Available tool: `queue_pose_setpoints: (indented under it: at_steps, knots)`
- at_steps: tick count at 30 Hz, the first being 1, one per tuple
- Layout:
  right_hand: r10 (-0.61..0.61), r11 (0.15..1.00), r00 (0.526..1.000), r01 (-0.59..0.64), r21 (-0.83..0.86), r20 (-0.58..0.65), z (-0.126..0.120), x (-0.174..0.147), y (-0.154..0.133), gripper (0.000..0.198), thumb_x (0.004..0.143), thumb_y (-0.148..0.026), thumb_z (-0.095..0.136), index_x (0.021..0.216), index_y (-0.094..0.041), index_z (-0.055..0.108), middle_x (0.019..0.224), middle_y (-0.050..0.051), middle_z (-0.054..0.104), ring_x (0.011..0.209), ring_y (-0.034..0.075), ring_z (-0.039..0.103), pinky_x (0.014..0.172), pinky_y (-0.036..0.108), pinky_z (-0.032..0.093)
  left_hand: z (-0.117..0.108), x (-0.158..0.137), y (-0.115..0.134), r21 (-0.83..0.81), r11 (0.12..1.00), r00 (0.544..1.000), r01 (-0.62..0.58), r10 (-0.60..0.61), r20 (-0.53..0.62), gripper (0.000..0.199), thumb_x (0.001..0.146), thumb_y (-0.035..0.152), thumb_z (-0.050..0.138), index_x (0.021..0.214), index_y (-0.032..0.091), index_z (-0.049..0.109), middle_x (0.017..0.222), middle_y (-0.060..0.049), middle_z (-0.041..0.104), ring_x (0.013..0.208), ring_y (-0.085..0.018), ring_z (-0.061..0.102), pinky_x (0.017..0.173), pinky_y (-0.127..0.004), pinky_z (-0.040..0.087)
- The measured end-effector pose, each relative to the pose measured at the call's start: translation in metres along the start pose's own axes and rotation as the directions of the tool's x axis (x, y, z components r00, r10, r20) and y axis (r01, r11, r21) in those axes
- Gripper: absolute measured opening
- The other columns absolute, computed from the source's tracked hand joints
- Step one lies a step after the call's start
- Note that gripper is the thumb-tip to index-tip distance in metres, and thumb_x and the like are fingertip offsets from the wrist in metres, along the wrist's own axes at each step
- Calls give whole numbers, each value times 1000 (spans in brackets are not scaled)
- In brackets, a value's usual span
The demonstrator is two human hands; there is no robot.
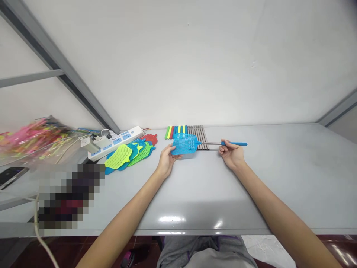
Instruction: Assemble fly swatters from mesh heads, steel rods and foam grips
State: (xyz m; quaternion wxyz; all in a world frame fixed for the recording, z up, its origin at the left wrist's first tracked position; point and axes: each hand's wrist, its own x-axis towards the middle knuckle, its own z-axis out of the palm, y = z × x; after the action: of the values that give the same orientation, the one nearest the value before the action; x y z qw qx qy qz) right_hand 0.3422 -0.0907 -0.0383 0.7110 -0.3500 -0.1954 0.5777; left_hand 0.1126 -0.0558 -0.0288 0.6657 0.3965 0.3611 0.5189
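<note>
A blue fly swatter (185, 143) lies across both my hands above the grey table, its perforated head to the left and its metal rod and blue handle to the right. The edge of the head is pinched by my left hand (167, 159). Fingers of my right hand (232, 153) close round the handle where it meets the rod. Behind the swatter, several metal rods (205, 136) lie side by side, partly covered by it. Several coloured handles (170, 132) in green, yellow, red and blue lie left of the rods. Loose swatter heads (118, 157) are piled further left.
A white power strip (111, 146) with plugged-in chargers stands behind the pile. Plastic bags of colourful items (36, 139) and a phone (12, 176) are at far left. A cable (37, 219) hangs over the front edge. A white wall (195, 67) closes off the back.
</note>
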Motion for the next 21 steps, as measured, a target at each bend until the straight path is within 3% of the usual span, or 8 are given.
queue_pose_setpoints:
  at_steps: [7, 15, 21]
  knots:
    - [7, 1000, 999, -6, -17, 33, 1, -1, 0, 3, 62, -17, 55, 59, -15, 56, 36, -6, 29, 39, 8, 36, 40, 22, 31, 2, -1, -2, 50, 999, 1000, -5, 7, -26, 27, 64, 25, 56, 89, 15, 57, 78, -1, 62, 73, -15, 57, 69, -27, 43]
    - [50, 979, 986, -16, -204, 161, 12, -7, 1, 14, 69, -30, 52, 66, -16, 55, 44, -3, 44, 40, 9, 41, 38, 21, 30, -1, -3, -8, 105, 993, 991, -54, 66, -115, 18, 67, 29, 56, 80, 17, 55, 73, 3, 60, 69, -12, 56, 71, -25, 42]
    - [38, 965, 983, 10, -261, 178, 10, -6, 4, 16, 68, -32, 57, 71, -16, 55, 49, -3, 46, 43, 8, 43, 38, 20, 32, 1, -4, -7, 131, 990, 989, -53, 71, -133, 19, 66, 31, 56, 79, 17, 53, 71, 2, 59, 66, -12, 56, 69, -27, 43]
